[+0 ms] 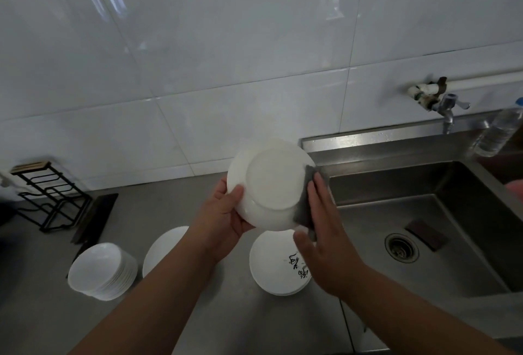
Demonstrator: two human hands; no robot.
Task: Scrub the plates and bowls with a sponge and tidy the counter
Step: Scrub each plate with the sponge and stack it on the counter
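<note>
left hand [223, 214] grips white bowl [268, 184] at its left rim, thumb on the outside, fingers curled behind. bowl is up in the air over the surface [158, 207], just left of the sink [396, 184], tilted so its underside and foot ring face the camera

right hand [325, 227] holds grey sponge [304, 207] against the bowl's right side: fingers laid flat along the sponge, thumb at its near end, sponge pinched between them. sponge touches the bowl wall from the rim down to the near edge

on the surface, near side:
- plate stack [102, 269] at left
- single white plate [165, 250] in the middle, partly hidden by the left forearm
- printed plate stack [278, 267] with black characters on the top one, right under the bowl, partly hidden by the right hand

far left: black wire rack [48, 196], dark flat tray [97, 214] beside it

sink: drain [402, 247] in the basin floor, dark pad [426, 234] lying just right of it. tap [447, 108] on the tiled wall above the far rim, clear bottle [498, 134] at the far right corner
</note>
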